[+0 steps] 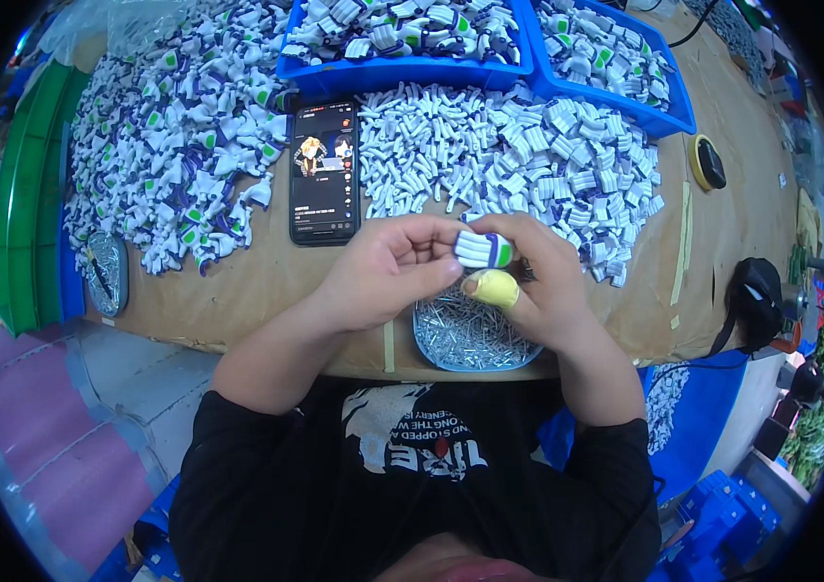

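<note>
In front of me, both hands meet at a small glove-shaped plastic piece [475, 250], white-ridged with purple trim and a green patch. My right hand [543, 276] grips its right side; a yellow covering wraps that thumb. From the left, my left hand [388, 267] pinches at the piece's left edge with curled fingers. Whether a smaller part sits between those fingertips is hidden. Directly below the hands stands a blue-rimmed tray [422, 354] full of small metal pins. Just beyond lie a heap of small white finger-like pieces [417, 145] and a heap of white-ridged pieces [577, 160].
A lit phone [325, 175] lies left of centre. Left of it spreads a big heap of white, purple and green pieces [179, 145]. Blue bins [402, 76] of similar parts line the back. A clear dish [104, 276], a yellow-black round object [707, 162] and a black pouch [757, 301] flank them.
</note>
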Available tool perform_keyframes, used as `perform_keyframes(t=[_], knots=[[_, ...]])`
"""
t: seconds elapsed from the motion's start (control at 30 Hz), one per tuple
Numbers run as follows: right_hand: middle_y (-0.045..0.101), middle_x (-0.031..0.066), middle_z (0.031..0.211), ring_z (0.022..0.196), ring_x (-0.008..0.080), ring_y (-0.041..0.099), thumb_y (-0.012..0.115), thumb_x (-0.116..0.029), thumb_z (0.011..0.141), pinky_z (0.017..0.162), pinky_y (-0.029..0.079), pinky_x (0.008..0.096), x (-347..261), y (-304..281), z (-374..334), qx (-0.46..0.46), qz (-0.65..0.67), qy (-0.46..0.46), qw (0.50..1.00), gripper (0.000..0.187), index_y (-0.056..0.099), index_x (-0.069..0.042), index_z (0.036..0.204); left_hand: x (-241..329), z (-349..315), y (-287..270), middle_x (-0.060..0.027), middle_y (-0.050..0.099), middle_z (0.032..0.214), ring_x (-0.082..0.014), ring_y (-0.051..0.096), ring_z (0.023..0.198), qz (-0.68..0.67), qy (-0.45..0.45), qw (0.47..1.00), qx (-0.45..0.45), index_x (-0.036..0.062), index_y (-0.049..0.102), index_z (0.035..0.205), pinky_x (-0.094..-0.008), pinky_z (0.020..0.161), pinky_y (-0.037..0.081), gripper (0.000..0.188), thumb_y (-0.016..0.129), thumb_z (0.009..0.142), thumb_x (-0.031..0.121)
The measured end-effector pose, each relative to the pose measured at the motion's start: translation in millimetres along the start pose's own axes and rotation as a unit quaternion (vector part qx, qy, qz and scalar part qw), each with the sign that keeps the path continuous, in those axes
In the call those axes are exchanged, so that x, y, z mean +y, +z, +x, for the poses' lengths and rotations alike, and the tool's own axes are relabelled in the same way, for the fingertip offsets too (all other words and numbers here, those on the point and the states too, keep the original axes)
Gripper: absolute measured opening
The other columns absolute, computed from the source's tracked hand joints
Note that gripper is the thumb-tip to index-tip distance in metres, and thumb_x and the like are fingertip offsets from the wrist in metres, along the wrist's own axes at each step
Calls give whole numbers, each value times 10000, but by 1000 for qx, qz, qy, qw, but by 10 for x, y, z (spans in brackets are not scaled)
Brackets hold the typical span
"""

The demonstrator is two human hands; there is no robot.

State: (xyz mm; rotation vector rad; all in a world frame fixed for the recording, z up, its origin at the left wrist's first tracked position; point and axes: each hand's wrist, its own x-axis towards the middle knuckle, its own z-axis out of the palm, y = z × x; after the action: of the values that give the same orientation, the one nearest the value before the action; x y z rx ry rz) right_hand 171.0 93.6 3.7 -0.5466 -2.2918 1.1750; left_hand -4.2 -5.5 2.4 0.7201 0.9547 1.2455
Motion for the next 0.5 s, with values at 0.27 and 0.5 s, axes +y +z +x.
perform_keyframes(t=[0.27,0.5], knots=[[622,96,846,709,130,596,549,-134,920,616,473,251,28,-65,-40,-72,408,190,890,305,553,30,1177,37,-10,-67,-55,601,784,-75,513,622,27,55,998,21,-75,566,1133,-210,548,419,288,564,893,85],[617,105,766,612,162,611,533,-170,930,528,489,253,34,-41,-44,-50,540,229,808,292,556,44,1126,48,-53,-73,-6,587,850,-24,491,698,41,94,995,-18,-56,569,1169,-190,622,411,285,545,910,58]])
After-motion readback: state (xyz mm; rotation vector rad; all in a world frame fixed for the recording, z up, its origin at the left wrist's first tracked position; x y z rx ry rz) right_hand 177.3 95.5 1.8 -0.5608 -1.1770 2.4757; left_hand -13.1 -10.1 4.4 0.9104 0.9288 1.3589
